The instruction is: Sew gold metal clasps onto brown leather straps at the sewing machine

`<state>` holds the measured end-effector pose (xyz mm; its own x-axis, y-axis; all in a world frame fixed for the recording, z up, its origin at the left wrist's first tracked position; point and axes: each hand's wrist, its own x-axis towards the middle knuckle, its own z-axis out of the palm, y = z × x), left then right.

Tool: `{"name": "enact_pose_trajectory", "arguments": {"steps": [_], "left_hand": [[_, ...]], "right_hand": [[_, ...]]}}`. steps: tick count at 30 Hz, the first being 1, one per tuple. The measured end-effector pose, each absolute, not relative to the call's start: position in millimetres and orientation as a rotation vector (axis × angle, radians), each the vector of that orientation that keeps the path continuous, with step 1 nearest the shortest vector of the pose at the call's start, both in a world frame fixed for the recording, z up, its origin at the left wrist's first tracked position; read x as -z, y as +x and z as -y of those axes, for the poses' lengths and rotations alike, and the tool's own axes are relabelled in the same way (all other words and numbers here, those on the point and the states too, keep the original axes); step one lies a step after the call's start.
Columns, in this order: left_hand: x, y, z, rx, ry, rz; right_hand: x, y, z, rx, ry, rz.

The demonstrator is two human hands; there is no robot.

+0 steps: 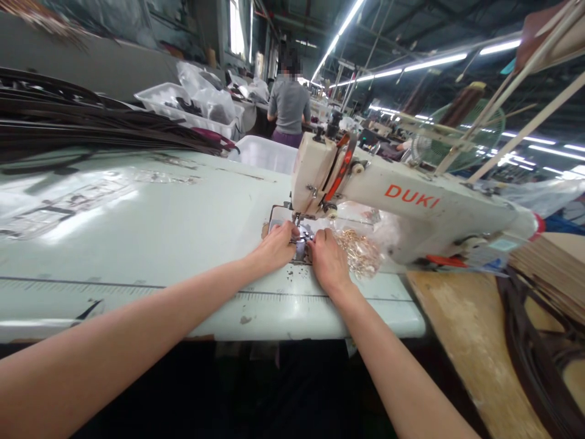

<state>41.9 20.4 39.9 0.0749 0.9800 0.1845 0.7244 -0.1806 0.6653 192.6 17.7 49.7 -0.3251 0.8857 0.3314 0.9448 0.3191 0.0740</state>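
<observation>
Both of my hands meet under the needle of a cream sewing machine [411, 204] marked DUKI. My left hand [274, 247] has its fingers curled and pressed on a small dark strap piece [300, 249] lying on the needle plate. My right hand [326, 259] pinches the same piece from the right side, fingers closed. The piece is mostly hidden between my fingers. A clear bag of small gold metal fittings [361, 250] lies just right of my right hand, under the machine arm.
The pale green table [137, 244] carries a stack of dark straps [91, 131] at the far left. White bins [192, 110] stand behind. A person in a grey top [289, 107] works further back. Cardboard sheets [548, 268] and dark strap loops [539, 353] lie at right.
</observation>
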Motion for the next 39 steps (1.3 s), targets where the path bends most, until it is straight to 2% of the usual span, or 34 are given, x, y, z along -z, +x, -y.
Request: {"name": "enact_pose_trajectory", "arguments": {"steps": [12, 19, 39], "left_hand": [[-39.3, 41.9, -24.6, -0.867, 1.957, -1.683], [-40.4, 40.6, -21.4, -0.909, 1.919, -1.691], [-44.5, 43.2, -19.2, -0.886, 1.935, -1.693]], "right_hand": [[-48.8, 190.5, -18.3, 0.377, -1.581, 2.402], [-51.4, 191.3, -14.7, 0.349, -1.722, 2.338], [-49.3, 193.8, -15.3, 0.305, -1.689, 2.347]]}}
